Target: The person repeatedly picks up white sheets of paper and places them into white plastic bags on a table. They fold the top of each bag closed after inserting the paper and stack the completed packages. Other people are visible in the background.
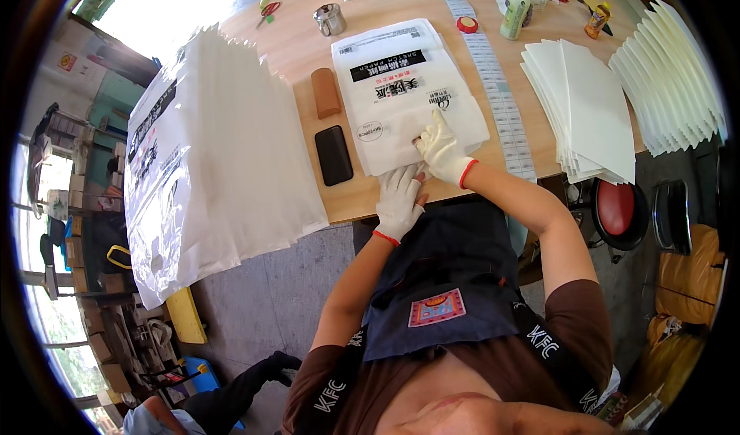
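Note:
A white plastic paper bag [455, 130] with black printing lies flat before me, at the front of the wooden table. My left hand [399, 202], in a white glove with a red cuff, rests at the bag's near edge, its fingers stretched forward and its thumb apart. Just right of it, my right hand [445, 153], gloved the same way, lies on the bag's lower part. Its index finger and thumb are spread, with bare skin at the thumb's tip. Whether either hand pinches the bag's film is hard to see.
Left of the bag lie a black phone [333, 156] and a brown block [325, 93]; a metal mug [330, 20] stands beyond. A large fanned stack of bags [231, 142] overhangs the left edge. White sheets [582, 107], a label strip [493, 80] and a green bottle [514, 15] are right.

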Available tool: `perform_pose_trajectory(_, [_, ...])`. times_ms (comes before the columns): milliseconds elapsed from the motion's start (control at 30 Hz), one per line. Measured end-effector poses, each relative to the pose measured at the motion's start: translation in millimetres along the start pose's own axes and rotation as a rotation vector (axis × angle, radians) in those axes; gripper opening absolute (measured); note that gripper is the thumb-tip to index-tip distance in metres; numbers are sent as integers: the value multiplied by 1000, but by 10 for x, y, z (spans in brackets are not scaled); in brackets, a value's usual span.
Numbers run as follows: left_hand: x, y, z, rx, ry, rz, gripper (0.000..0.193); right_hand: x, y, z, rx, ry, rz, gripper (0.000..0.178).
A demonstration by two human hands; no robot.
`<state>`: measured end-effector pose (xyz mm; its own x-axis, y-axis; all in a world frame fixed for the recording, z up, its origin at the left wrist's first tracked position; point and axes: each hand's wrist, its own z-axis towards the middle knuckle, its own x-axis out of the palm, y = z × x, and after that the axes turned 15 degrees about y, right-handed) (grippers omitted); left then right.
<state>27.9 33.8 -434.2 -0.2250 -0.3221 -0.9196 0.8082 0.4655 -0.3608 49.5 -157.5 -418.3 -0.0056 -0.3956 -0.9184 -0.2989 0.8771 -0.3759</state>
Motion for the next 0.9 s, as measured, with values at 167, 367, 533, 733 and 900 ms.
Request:
perform_pose_trajectory(167, [-9, 1, -34, -20, 24, -18, 48, -187, -42, 35, 8, 243, 50, 67])
perform_pose_trajectory(367, [26, 33, -30, -25, 43, -20, 43, -429, -135, 266, 6, 463, 32, 70])
perform_pose_trajectory(533, [27, 42, -42, -35, 7, -32, 37, -512, -255, 423, -12, 547, 172, 71])
perform_pose_trajectory(733, [33, 58, -46, -59, -16, -44, 32, -570, -188, 545, -32, 636, 35, 72])
perform_pose_trajectory(900, [8, 31, -51, -74, -7, -55, 30, -423, -127, 554, -6, 524, 47, 57])
